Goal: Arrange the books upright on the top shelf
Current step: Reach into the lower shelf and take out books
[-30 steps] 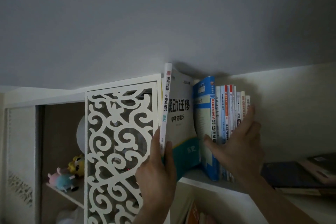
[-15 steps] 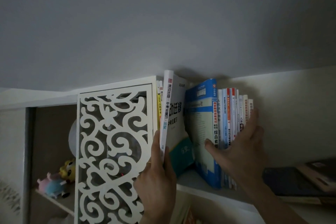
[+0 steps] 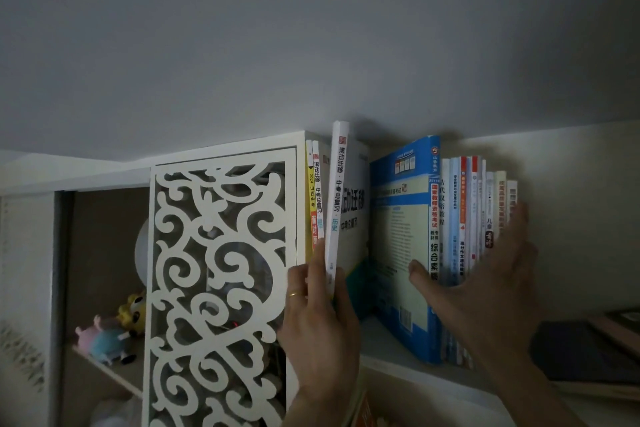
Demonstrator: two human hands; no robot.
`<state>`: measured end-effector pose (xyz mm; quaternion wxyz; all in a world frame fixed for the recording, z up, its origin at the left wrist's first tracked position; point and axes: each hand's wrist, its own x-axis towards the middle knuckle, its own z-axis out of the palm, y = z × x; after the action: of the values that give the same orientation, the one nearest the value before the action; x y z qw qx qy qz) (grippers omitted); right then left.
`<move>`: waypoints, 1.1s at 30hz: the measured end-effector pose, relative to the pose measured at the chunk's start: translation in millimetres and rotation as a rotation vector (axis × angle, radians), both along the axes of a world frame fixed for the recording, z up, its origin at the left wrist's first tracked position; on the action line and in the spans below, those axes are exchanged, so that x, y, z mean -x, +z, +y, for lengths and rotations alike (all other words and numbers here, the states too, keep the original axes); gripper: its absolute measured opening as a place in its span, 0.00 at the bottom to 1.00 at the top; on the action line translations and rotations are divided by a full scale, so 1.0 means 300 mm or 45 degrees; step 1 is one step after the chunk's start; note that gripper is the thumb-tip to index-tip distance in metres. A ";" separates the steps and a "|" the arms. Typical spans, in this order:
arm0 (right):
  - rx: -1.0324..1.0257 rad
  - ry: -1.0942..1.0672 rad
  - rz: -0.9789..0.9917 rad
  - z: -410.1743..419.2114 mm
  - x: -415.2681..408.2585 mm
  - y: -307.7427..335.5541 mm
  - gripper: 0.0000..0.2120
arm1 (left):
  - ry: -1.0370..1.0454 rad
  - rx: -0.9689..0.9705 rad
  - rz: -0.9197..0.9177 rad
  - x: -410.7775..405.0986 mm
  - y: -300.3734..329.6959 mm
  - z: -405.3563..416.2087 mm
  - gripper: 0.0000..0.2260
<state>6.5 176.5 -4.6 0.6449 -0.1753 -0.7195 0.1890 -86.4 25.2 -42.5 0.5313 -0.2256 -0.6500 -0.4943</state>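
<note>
On the top shelf (image 3: pixel 391 345), just under the ceiling (image 3: pixel 311 28), the left hand (image 3: pixel 320 322) pinches the lower spine of a white book (image 3: pixel 337 194), thumb on the right side and fingers on the left, a ring on one finger. This book is tall and thin, with dark lettering down a white spine and a teal band low on its cover; it stands nearly upright, its top edge close to the ceiling and higher than every other book. Just left of it two thin books (image 3: pixel 314 198), one yellow-spined, one white, stand against the cabinet's side, behind the edge of a white fretwork door (image 3: pixel 221 288). To its right a wedge-shaped gap opens, wider toward the front, before a thick blue book (image 3: pixel 405 246) that tilts with its back cover turned outward. Touching that book on the right is a row (image 3: pixel 478 211) of slim upright spines in white, red and pale blue. The right hand (image 3: pixel 485 274) lies flat and open against this row, fingers straight up along the last spines, thumb stretched left across the blue book's spine. Right of the hand the shelf holds dark books (image 3: pixel 581 357) lying flat. Behind the fretwork door, on a lower shelf at left, sit small plush toys (image 3: pixel 110 333).
</note>
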 end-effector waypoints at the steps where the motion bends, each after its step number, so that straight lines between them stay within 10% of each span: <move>1: -0.009 0.004 0.000 0.000 0.001 -0.001 0.72 | -0.019 0.026 -0.013 -0.003 0.010 0.021 0.15; 22: -0.077 -0.093 -0.048 -0.113 0.059 -0.002 0.72 | -0.012 0.125 0.376 0.097 0.012 0.099 0.19; 33: -0.136 -0.255 -0.143 -0.201 0.209 0.006 0.57 | -0.298 0.156 0.319 0.180 0.011 0.066 0.24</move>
<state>-56.1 116.2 -2.9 0.6277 -0.2220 -0.7424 0.0747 -140.3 45.0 -39.2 0.5322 -0.3915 -0.5768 -0.4804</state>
